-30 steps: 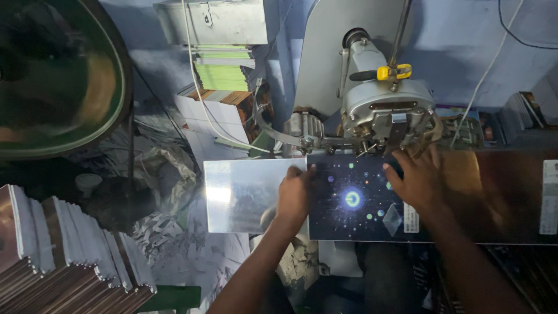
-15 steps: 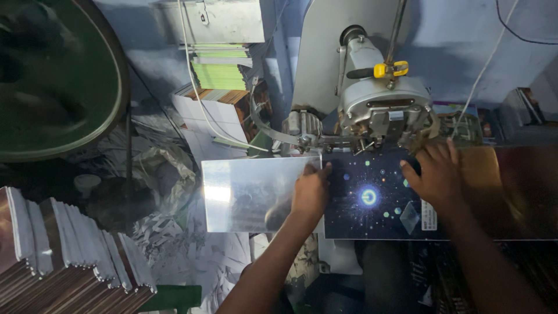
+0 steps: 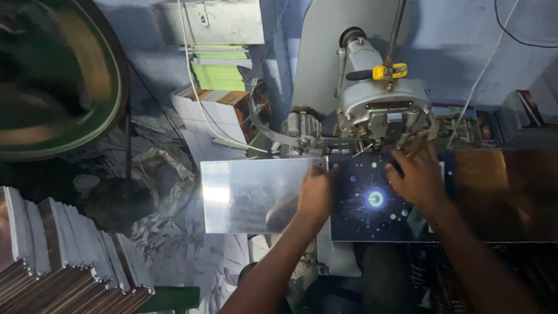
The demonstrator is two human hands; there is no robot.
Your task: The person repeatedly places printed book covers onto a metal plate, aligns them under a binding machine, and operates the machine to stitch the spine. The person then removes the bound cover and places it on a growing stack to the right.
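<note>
One dark booklet cover [image 3: 372, 203], printed with a glowing ring and scattered dots, is pressed flat on the shiny metal surface [image 3: 250, 195] under one grey stitching machine [image 3: 381, 107]. Two hands are seen, set apart: the left hand [image 3: 315, 195] is laid flat on the cover's left edge, the right hand [image 3: 415, 177] spread on its upper right, just below the machine head. One leaning row of booklets [image 3: 58, 256] is seen at lower left, and one large green wheel [image 3: 52, 81] at upper left.
</note>
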